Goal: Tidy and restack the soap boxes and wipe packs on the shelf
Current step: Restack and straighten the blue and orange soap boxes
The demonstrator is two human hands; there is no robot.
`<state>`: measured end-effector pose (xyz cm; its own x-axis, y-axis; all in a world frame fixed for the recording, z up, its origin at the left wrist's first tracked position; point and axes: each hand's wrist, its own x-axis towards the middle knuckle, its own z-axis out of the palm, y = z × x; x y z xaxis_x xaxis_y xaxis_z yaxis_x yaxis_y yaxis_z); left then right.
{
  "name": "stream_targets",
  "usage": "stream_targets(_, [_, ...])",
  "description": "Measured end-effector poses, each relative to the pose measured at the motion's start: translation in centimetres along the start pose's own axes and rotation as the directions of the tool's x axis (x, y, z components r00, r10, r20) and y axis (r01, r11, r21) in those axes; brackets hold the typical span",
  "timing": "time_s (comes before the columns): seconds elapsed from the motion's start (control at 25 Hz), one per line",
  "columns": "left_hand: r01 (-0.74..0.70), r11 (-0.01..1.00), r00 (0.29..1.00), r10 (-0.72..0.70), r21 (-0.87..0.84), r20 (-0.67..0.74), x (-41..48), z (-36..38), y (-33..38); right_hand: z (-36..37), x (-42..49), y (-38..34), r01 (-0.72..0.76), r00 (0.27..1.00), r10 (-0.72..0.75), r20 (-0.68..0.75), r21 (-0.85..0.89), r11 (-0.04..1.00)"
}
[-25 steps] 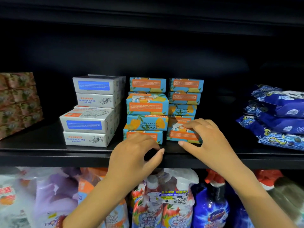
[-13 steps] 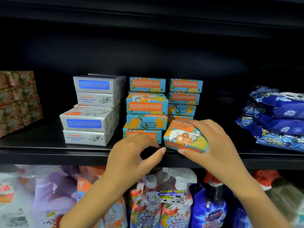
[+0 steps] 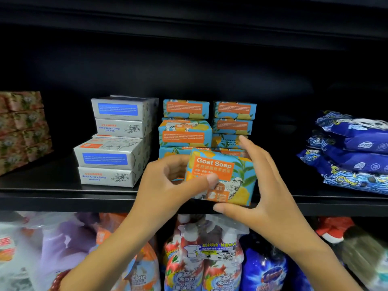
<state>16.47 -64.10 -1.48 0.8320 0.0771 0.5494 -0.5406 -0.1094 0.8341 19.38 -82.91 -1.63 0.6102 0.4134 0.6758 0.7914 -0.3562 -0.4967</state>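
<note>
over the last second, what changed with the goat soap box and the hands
The right hand lifted the goat soap box off the shelf toward the camera, tilting its face up. The left hand, empty before, now pinches its left edge. The white boxes and blue wipe packs stayed put.

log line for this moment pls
left hand: pinches Goat Soap box | right hand: holds it | box: faces camera, before orange-blue soap stacks

Left hand (image 3: 168,190) and right hand (image 3: 270,196) are bare, and so are both forearms, from the shelf edge (image 3: 63,203) down to the frame bottom. Thumbnails (image 3: 212,178) are short and plain. Worn: a reddish-brown band (image 3: 56,280) on the left forearm, well below the shelf edge, partly cropped; can't tell if it's beads or cord.
</note>
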Motion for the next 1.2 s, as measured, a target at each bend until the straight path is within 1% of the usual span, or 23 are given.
stream_targets(0.04, [-0.015, 1.0, 1.0, 0.015, -0.004, 0.003, 0.1, -0.2, 0.0, -0.1, 0.1, -0.1, -0.097, 0.995, 0.095, 0.028, 0.118, 0.988])
stream_targets(0.08, [-0.034, 0.999, 0.999, 0.034, -0.017, 0.012, 0.1, -0.3, 0.0, -0.2, 0.2, -0.2, -0.15, 0.989, 0.147, 0.031, 0.207, 0.967])
stream_targets(0.12, [-0.047, 0.998, 0.999, 0.048, -0.039, 0.019, 0.1, -0.4, -0.1, -0.2, 0.3, -0.2, -0.153, 0.988, 0.155, 0.009, 0.234, 0.96])
stream_targets(0.2, [-0.075, 0.994, 0.997, 0.077, -0.075, 0.026, 0.0, -0.4, -0.1, 0.0, 0.4, -0.5, -0.073, 0.993, 0.088, -0.08, 0.167, 0.983])
stream_targets(0.28, [-0.109, 0.992, 0.993, 0.112, -0.065, 0.045, -0.3, -0.4, 0.0, 0.2, 0.4, -0.8, 0.032, 0.981, -0.02, -0.193, 0.064, 0.997])
stream_targets(0.4, [-0.067, 0.996, 0.996, 0.071, -0.066, 0.059, -0.4, -0.6, 0.3, 0.4, 0.2, -0.6, 0.151, 0.936, -0.164, -0.312, -0.066, 0.986])
stream_targets(0.52, [-0.019, 0.999, 0.996, 0.021, -0.031, 0.085, -0.3, -0.6, 0.2, 0.8, 0.0, -0.3, 0.211, 0.904, -0.233, -0.359, -0.098, 0.973])
stream_targets(0.64, [-0.005, 1.0, 0.988, 0.01, -0.028, 0.154, -0.1, -0.3, -0.1, 1.1, -0.4, -0.2, 0.266, 0.896, -0.292, -0.334, -0.123, 0.956])
stream_targets(0.72, [-0.041, 0.999, 0.99, 0.044, -0.021, 0.137, -0.2, -0.3, -0.3, 1.1, -0.5, 0.0, 0.224, 0.916, -0.254, -0.312, -0.127, 0.966])
stream_targets(0.76, [-0.076, 0.997, 0.99, 0.076, -0.002, 0.122, -0.3, -0.3, -0.3, 0.9, -0.5, 0.0, 0.167, 0.937, -0.191, -0.294, -0.103, 0.981])
stream_targets(0.8, [-0.122, 0.992, 0.986, 0.118, 0.028, 0.115, -0.3, -0.4, -0.3, 0.7, -0.4, 0.1, 0.095, 0.96, -0.107, -0.259, -0.059, 0.994])
stream_targets(0.88, [-0.226, 0.968, 0.97, 0.213, 0.109, 0.12, -0.4, -0.6, -0.1, 0.4, -0.4, -0.2, -0.044, 0.989, 0.052, -0.139, 0.058, 0.997])
stream_targets(0.96, [-0.315, 0.927, 0.946, 0.291, 0.203, 0.14, -0.4, -0.6, 0.1, 0.2, -0.3, -0.5, -0.141, 0.988, 0.15, -0.034, 0.189, 0.972])
stream_targets(1.04, [-0.365, 0.889, 0.93, 0.334, 0.276, 0.153, -0.4, -0.6, 0.1, 0.0, -0.3, -0.8, -0.181, 0.982, 0.187, -0.003, 0.253, 0.95])
stream_targets(1.2, [-0.47, 0.813, 0.883, 0.429, 0.344, 0.192, -0.3, -1.1, 0.1, -0.4, 0.1, -1.1, -0.173, 0.983, 0.185, 0.006, 0.381, 0.908])
